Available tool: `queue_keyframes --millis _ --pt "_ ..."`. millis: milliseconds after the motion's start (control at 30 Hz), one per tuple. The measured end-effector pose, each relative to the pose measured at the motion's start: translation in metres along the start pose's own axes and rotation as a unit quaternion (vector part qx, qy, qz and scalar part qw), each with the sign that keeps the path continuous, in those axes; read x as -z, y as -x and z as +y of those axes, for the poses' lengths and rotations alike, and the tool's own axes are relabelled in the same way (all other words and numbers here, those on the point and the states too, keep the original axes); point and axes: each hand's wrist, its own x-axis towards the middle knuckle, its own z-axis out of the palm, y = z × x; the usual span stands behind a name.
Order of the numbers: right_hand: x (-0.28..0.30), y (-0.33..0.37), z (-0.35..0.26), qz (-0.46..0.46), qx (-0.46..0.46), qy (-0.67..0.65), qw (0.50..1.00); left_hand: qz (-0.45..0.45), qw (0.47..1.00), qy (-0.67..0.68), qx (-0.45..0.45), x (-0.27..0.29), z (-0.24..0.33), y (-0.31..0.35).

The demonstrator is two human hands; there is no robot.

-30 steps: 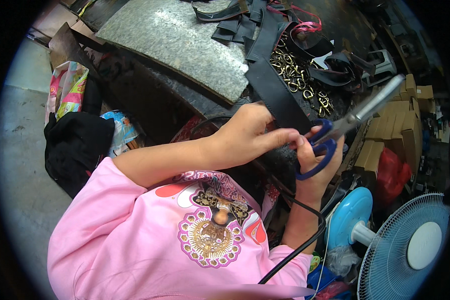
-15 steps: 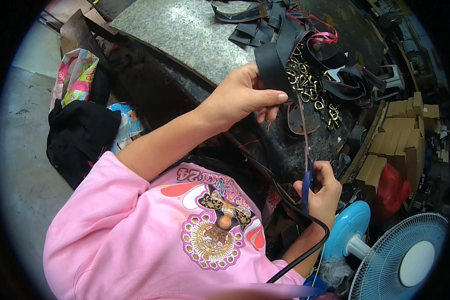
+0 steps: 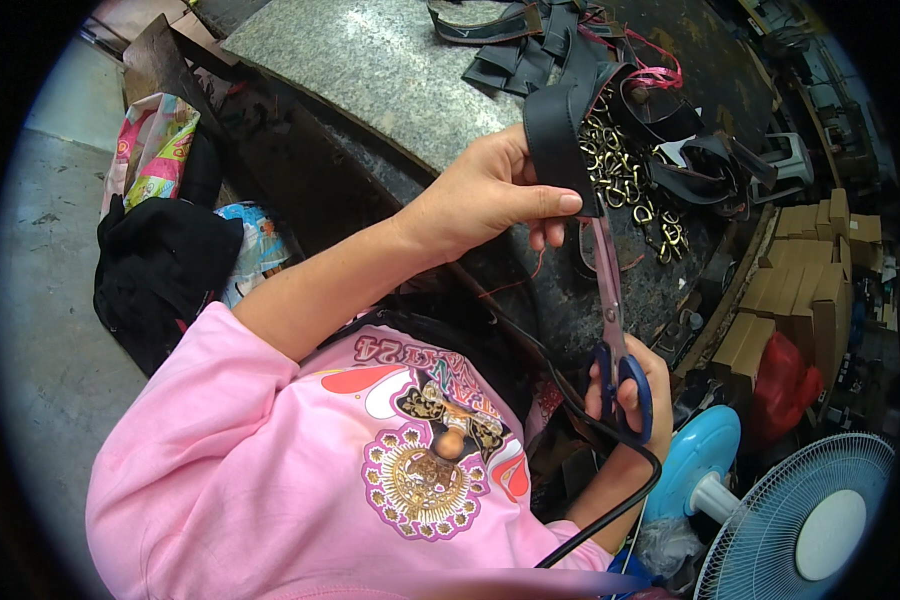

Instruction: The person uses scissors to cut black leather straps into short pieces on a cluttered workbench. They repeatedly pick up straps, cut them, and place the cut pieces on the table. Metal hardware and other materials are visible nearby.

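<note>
My left hand (image 3: 495, 195) pinches the end of a wide black strap (image 3: 553, 140) between thumb and fingers. The strap bends over and runs back toward a heap of similar black straps (image 3: 515, 62) on the work table. In my right hand (image 3: 625, 385) is a pair of scissors (image 3: 611, 300) with dark blue handles, my fingers through the loops. The blades point away from me, and their tips meet the strap's end just by my left thumb. Close behind the strap lies a pile of brass-coloured metal snap hooks (image 3: 620, 165).
Looped black straps (image 3: 705, 170) and pink string (image 3: 655, 75) lie beyond the hooks. A black cable (image 3: 630, 505) curves past my right forearm. At the right stand a fan (image 3: 810, 525), cardboard boxes (image 3: 795, 290) and a red bag (image 3: 782, 375). Black cloth (image 3: 160, 275) lies at the left.
The scissors have turned so their blades and both handle loops show more broadly. My left hand and the strap end have shifted slightly to the right.
</note>
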Motion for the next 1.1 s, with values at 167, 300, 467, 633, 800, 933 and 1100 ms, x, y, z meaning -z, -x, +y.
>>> queue_keyframes --millis 167,300,467,633,800,933,1100 --pt "-0.01 -0.001 0.009 0.064 0.007 0.051 0.997 0.025 0.999 -0.023 -0.01 -0.004 -0.002 0.001" --pt "-0.009 0.001 0.009 0.086 0.002 0.065 0.994 0.026 0.999 -0.028 -0.015 -0.006 -0.001 0.002" --pt "-0.009 0.0 0.013 0.078 0.018 0.037 0.996 0.02 0.999 -0.025 -0.008 -0.006 -0.001 0.001" --pt "-0.003 -0.002 0.01 0.037 0.002 0.021 0.999 0.01 1.0 -0.025 -0.003 -0.004 -0.003 0.001" --pt "-0.002 -0.006 0.011 0.121 0.085 0.051 0.988 -0.05 0.989 -0.13 0.048 -0.004 -0.001 0.002" --pt "0.002 -0.022 0.02 0.217 0.222 0.023 0.95 -0.087 0.867 -0.466 -0.151 -0.002 0.006 -0.002" --pt "0.003 -0.033 0.032 0.231 0.26 0.013 0.938 -0.047 0.79 -0.566 -0.232 0.012 0.022 -0.021"
